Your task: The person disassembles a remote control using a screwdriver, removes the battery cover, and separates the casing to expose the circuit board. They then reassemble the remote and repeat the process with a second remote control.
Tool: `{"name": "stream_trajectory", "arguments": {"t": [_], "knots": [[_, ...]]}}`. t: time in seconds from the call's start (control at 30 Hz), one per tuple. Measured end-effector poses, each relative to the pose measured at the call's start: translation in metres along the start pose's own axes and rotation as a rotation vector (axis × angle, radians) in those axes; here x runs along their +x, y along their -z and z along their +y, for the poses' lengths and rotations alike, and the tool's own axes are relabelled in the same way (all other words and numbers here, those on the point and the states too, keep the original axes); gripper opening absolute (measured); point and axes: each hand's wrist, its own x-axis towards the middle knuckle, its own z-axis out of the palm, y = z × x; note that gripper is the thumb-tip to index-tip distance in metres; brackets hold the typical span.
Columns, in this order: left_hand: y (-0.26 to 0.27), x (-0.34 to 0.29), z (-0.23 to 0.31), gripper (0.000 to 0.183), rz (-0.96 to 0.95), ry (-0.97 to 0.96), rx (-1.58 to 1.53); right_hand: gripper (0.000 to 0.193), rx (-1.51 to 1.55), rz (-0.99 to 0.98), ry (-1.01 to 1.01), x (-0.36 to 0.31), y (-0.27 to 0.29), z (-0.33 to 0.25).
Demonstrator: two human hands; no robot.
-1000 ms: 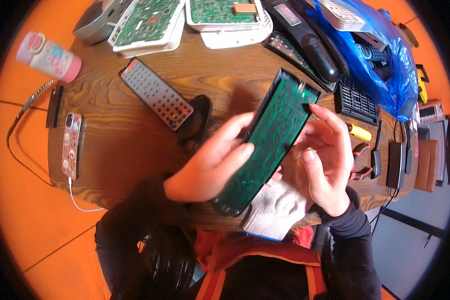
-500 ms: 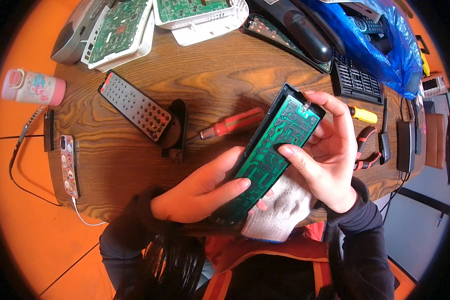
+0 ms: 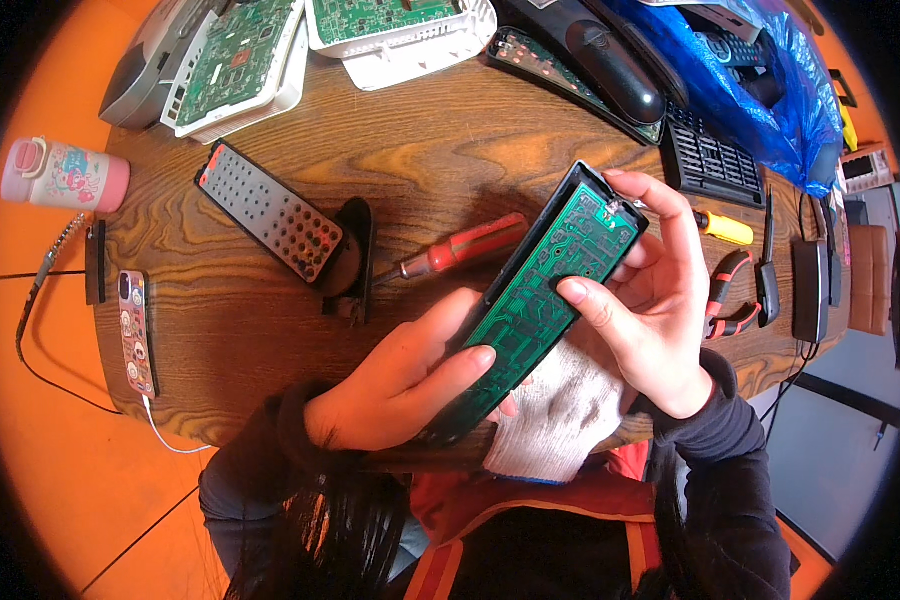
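Both my hands hold an opened remote control (image 3: 530, 310), a long black casing with its green circuit board facing up, tilted with the far end to the right. My left hand (image 3: 410, 375) grips the near end, thumb lying on the board. Closed round the far part is my right hand (image 3: 660, 300), its thumb on the board's edge and its index finger at the end with the metal part. A white knitted glove (image 3: 560, 410) lies beneath. Left of the remote are a red screwdriver (image 3: 465, 247) and a button pad (image 3: 270, 212) resting partly on a black casing piece (image 3: 352, 260).
Opened white boxes with green boards (image 3: 235, 65) stand at the back left. A blue plastic bag (image 3: 770, 120) and black casings (image 3: 610, 70) fill the back right. Red-black pliers (image 3: 730, 295) and a yellow-handled tool (image 3: 727, 229) lie right; a phone (image 3: 137, 335) and pink bottle (image 3: 68, 175) left.
The remote has shifted and tilted slightly in my hands, and light on its board has changed. My left thumb has moved a little to the left. Both hands keep their hold.
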Motion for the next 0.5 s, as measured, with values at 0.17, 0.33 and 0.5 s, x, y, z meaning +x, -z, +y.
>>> {"name": "stream_trajectory", "arguments": {"t": [0.17,0.33,0.5], "knots": [[-0.0001,0.0004,0.0022,0.042,-0.056,-0.045,-0.005,0.061,-0.018,-0.022,-0.030,0.0014,0.0008,-0.0010],[-0.0055,0.0012,0.0049,0.037,0.005,-0.032,-0.136,0.067,0.113,-0.031,-0.052,0.0000,-0.0035,-0.0020],[-0.0063,-0.0009,0.0102,0.037,-0.087,0.007,-0.326,0.069,0.118,-0.024,-0.060,0.0018,-0.0028,-0.0047]]}}
